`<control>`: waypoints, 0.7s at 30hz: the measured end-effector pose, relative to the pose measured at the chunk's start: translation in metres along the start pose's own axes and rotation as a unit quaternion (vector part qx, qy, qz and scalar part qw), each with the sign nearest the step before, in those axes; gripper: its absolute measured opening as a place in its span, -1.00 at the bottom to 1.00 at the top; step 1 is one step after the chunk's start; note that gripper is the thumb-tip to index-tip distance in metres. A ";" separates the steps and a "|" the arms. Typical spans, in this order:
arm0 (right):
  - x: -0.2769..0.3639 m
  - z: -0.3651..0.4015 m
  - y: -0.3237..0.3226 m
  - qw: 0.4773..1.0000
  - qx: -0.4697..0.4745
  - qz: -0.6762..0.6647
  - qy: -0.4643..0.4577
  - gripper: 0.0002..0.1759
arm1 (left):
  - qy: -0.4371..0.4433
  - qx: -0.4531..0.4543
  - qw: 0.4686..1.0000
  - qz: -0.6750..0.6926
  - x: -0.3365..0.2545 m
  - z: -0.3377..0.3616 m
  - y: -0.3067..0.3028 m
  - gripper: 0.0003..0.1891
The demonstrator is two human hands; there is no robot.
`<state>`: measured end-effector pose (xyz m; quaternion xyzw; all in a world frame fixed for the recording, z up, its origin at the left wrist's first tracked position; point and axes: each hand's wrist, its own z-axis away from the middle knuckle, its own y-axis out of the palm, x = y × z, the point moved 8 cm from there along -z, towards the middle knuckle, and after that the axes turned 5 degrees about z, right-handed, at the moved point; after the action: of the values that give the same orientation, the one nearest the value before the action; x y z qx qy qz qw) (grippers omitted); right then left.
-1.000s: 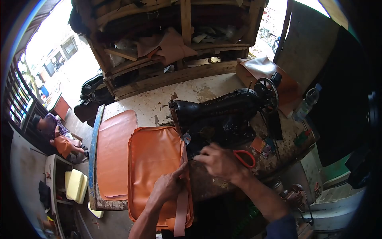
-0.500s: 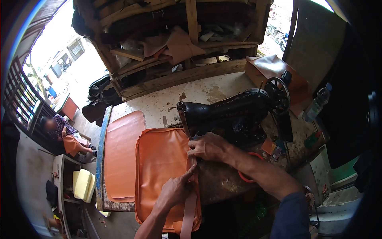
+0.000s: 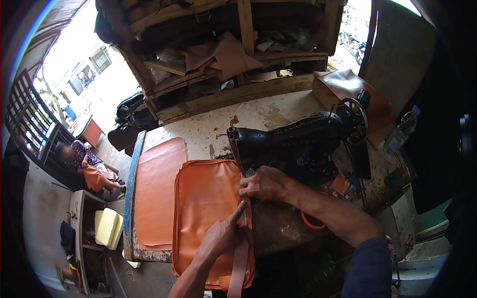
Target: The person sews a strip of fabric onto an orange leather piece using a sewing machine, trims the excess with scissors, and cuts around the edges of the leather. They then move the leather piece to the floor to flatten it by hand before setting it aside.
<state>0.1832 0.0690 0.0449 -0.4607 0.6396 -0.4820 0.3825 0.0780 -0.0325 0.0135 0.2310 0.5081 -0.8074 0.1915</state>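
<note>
An orange leather-like bag piece (image 3: 206, 208) with raised edges lies at the table's front, its right edge by the needle end of a black sewing machine (image 3: 288, 139). On that right edge rests my left hand (image 3: 223, 233), its index finger stretched along the seam. Just above, my right hand (image 3: 263, 184) has its fingers bent together at the edge beside the needle area; what they pinch is too small to make out. A brownish strap (image 3: 238, 268) hangs from the piece's lower right.
A flat orange sheet (image 3: 159, 193) lies left on the table (image 3: 198, 121). Red scissors handles (image 3: 310, 223) sit near my right forearm. Behind stands a wooden shelf (image 3: 198, 102); at right are a folded brown sheet (image 3: 348, 87) and a bottle (image 3: 401, 131). A person (image 3: 79, 156) sits far left.
The whole view has shifted slightly, so the table and machine appear a little further right and lower. Both hands stay at the bag piece's right edge in nearly the same pose.
</note>
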 end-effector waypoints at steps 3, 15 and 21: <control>0.000 0.001 -0.001 1.000 -0.025 -0.009 -0.014 -0.78 | 0.003 0.024 1.000 -0.016 -0.001 -0.004 -0.002 -0.13; 0.002 -0.001 0.001 1.000 0.000 0.008 0.009 -0.80 | -0.011 0.053 0.996 -0.068 -0.009 -0.005 -0.001 -0.10; 0.005 0.027 -0.024 0.987 -0.045 -0.069 0.141 -0.70 | 0.003 0.053 0.997 -0.064 -0.005 -0.007 0.000 -0.12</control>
<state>0.2122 0.0547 0.0611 -0.4483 0.6746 -0.5381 0.2334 0.0836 -0.0259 0.0134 0.2103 0.4792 -0.8429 0.1249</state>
